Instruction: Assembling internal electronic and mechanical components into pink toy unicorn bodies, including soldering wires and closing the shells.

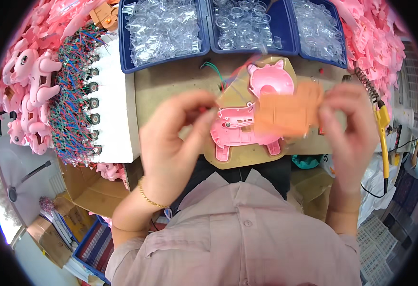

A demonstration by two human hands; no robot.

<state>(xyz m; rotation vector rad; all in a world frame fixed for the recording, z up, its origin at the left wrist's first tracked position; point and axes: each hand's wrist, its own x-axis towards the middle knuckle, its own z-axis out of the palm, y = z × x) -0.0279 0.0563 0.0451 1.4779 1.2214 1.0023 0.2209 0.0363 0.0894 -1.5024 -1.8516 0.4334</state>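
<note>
Tan surface (171, 78) spreads beneath left hand (173, 133) and right hand (350, 121), blue bins (171, 63) of clear parts (163, 31) beyond them. Between the hands lies a pink animal-shaped shell (233, 138). I cannot tell whether the left grips anything; the right clamps an orange piece (280, 114), blurred past reading.

Dusty-pink collared shirt (266, 238); gold bracelet (148, 199)

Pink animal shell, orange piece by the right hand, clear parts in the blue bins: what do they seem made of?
Pink shell: probably hard plastic, smooth, slightly glossy, with thin moulded walls. Orange piece: perhaps plastic, given its straight ridges, but motion blur leaves the finish open. Clear parts: likely rigid plastic, glossy, see-through with bright glints.
</note>
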